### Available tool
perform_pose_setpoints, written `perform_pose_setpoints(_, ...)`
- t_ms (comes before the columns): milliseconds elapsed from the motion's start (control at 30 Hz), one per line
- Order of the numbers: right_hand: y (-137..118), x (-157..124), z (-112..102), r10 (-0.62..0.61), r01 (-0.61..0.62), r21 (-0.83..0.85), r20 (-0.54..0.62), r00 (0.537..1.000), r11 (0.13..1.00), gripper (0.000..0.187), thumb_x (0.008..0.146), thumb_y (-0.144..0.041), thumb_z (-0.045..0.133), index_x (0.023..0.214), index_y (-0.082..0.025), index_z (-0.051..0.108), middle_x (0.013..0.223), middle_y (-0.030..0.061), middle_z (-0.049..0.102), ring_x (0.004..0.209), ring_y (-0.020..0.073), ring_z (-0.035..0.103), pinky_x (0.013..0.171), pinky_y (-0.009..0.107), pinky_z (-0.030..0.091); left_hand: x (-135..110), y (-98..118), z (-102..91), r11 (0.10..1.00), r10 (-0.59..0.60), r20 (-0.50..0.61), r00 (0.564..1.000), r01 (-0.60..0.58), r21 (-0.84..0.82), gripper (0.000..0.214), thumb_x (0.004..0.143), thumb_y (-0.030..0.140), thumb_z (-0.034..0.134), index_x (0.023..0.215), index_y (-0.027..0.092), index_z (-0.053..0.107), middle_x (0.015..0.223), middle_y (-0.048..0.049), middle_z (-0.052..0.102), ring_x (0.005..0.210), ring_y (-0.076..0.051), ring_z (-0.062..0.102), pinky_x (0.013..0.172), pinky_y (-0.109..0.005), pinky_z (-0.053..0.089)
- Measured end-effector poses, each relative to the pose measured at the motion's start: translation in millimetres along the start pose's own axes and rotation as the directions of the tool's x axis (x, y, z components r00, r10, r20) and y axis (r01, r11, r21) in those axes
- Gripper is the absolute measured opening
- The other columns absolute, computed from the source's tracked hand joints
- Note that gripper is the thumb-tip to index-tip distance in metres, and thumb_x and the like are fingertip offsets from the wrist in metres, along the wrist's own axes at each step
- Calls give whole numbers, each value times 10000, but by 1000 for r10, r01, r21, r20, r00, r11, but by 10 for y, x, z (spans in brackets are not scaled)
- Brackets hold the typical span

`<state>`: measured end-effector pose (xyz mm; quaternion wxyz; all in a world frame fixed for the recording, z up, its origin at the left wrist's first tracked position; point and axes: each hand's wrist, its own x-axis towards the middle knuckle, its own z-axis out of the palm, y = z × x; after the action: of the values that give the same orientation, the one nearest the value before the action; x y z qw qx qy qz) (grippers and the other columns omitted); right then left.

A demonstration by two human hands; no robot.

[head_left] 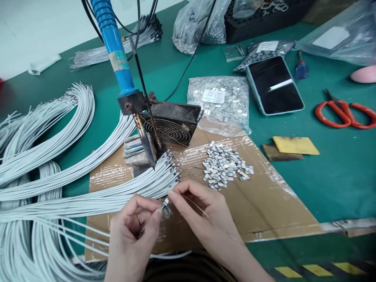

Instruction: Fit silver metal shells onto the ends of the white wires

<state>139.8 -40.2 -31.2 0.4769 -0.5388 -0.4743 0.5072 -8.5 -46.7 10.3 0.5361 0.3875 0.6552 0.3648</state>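
My left hand point(133, 231) is closed in a pinch on the end of a white cable, its thumb and forefinger together. At those fingertips sits a small white piece point(166, 202) with bare wire ends beside it; how they join is too small to tell. My right hand point(202, 211) is also closed, pinching a thin solder wire point(196, 205) that trails back over the wrist. Its fingertips are just right of the white piece. Beyond both hands, a blue-handled soldering iron point(116, 55) points down, its tip above the bundle of white cables point(141, 184).
A pile of small white pieces point(225, 166) lies on the cardboard point(264, 211). Behind stand a black fan point(173, 123) and a bag of pieces point(219, 102). To the right are a phone point(276, 86), red-handled scissors point(343, 111) and a yellow sponge point(295, 145). Cable coils point(53, 141) fill the left.
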Motion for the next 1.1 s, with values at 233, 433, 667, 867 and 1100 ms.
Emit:
perform_pose_setpoints(233, -3, -22, -30, -45, 45, -2, -37, 998, 999, 217, 937, -255, 677, 729, -191, 667, 665, -19, 627, 624, 129, 572, 558, 228, 440, -8, -71, -17, 999, 32, 3, 999, -32, 19, 158, 773, 267, 831, 729, 162, 722, 683, -11, 681, 490, -48, 354, 470, -177, 253)
perform_pose_setpoints(433, -1, -58, -78, -48, 48, -3, -19, 999, 999, 208, 946, -250, 679, 746, -194, 666, 706, -12, 650, 658, 132, 591, 602, 229, 466, -53, -121, 0, 987, 130, -20, 991, -128, 93, 93, 817, 242, 774, 742, 201, 735, 756, -22, 739, 488, -66, 411, 442, -175, 325)
perform_pose_setpoints(667, 21, -54, -105, -84, 84, -2, -10, 996, 996, 191, 949, -231, 681, 762, -194, 671, 701, -25, 644, 643, 118, 577, 588, 212, 455, -125, -153, 40, 941, 270, -65, 961, -249, 227, 97, 835, 213, 732, 741, 237, 735, 671, -15, 711, 660, -155, 675, 463, -157, 440)
perform_pose_setpoints(867, 16, -50, -103, -89, 89, -3, -9, 996, 996, 182, 949, -226, 679, 770, -195, 675, 713, -18, 663, 657, 128, 600, 605, 217, 468, -167, -142, 64, 893, 381, -94, 920, -340, 296, 128, 833, 156, 726, 741, 242, 748, 824, -55, 788, 738, -193, 742, 542, -184, 551)
perform_pose_setpoints(1100, 33, -46, -76, -80, 80, 5, -12, 997, 997, 195, 947, -237, 682, 757, -196, 676, 700, -20, 660, 648, 127, 598, 601, 212, 473, -169, -152, 55, 873, 403, -88, 911, -353, 337, 139, 849, 159, 711, 752, 253, 740, 824, -40, 799, 737, -190, 754, 580, -189, 568)
